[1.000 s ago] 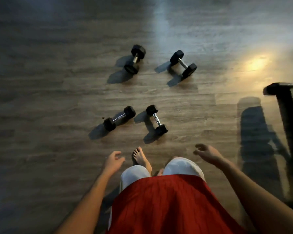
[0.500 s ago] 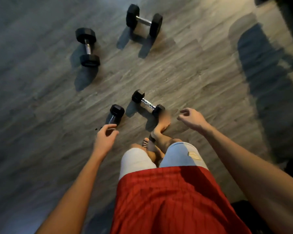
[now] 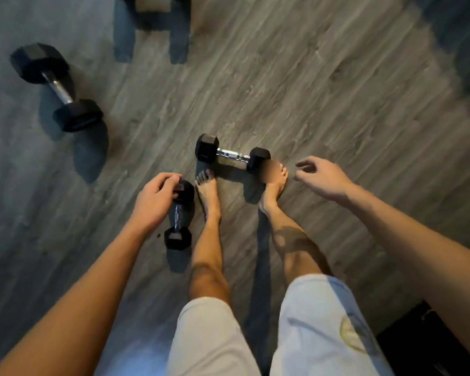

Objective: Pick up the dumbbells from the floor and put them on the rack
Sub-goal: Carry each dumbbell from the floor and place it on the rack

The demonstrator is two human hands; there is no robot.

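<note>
Dim room, grey plank floor [image 3: 337, 90] streaked with long shadows. Big dumbbell [image 3: 57, 86] lies far left, small dumbbell [image 3: 232, 156] dead ahead. Second small dumbbell [image 3: 178, 215] lies beside the left foot [image 3: 206, 191], left hand [image 3: 155, 202] curled over its head, grip unclear. Right hand [image 3: 323, 177] hovers loose, empty.

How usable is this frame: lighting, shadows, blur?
Head view: dim light, with long dark shadows running toward the wearer from the large dumbbell and the centre dumbbell; the floor smears with motion blur at the top right; the centre dumbbell's handle is sharp; a blurred patch hides part of the right foot.
</note>
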